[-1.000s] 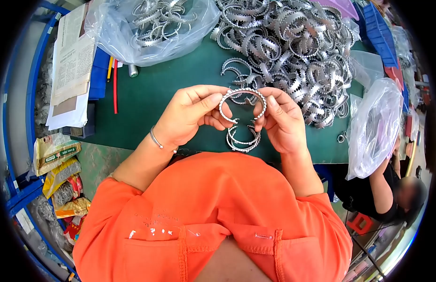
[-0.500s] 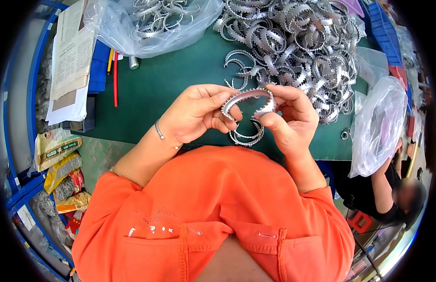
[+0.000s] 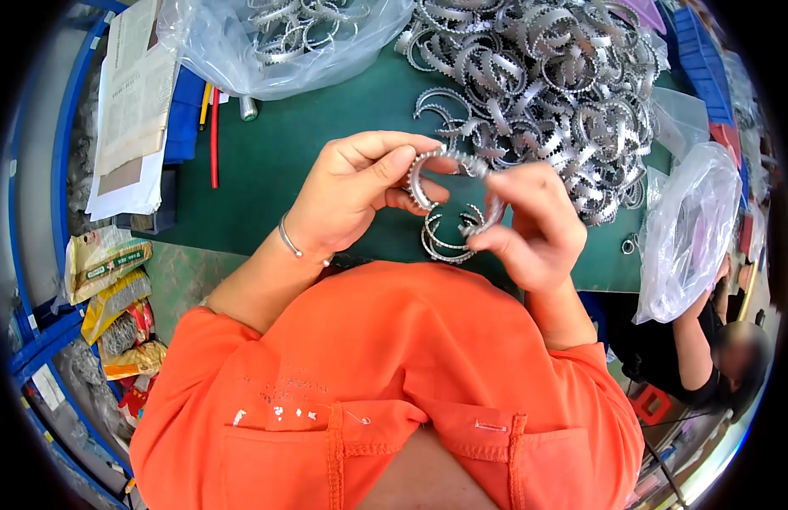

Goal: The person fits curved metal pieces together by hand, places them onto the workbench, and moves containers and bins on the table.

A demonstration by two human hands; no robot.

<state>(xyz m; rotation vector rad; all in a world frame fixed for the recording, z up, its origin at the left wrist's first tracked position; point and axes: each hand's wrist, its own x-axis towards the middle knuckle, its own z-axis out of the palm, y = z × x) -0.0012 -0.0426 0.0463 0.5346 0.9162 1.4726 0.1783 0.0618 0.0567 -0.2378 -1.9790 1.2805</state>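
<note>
Between my hands is a silvery cuff bangle with a toothed or beaded edge (image 3: 417, 180). My left hand (image 3: 360, 183) pinches its left side between thumb and fingers. My right hand (image 3: 538, 223) is closed at the right side, on a curved piece smeared by motion; whether this is the same bangle or a second one I cannot tell. Just below, on the green table, lie similar open bangles (image 3: 445, 253), close to my body. A thin metal bangle (image 3: 289, 236) circles my left wrist.
A large heap of bangles (image 3: 538, 93) covers the back right of the green table (image 3: 326, 127). A clear plastic bag (image 3: 300, 72) holds more at the back left. Papers (image 3: 135, 102) and a red stick (image 3: 214, 140) lie left. Another person (image 3: 695, 348) is at right, beside a plastic bag (image 3: 687, 229).
My right hand has moved slightly right and down, turning its end of the work. My left hand has risen a little, still pinching the bangle. The view has shifted slightly.
</note>
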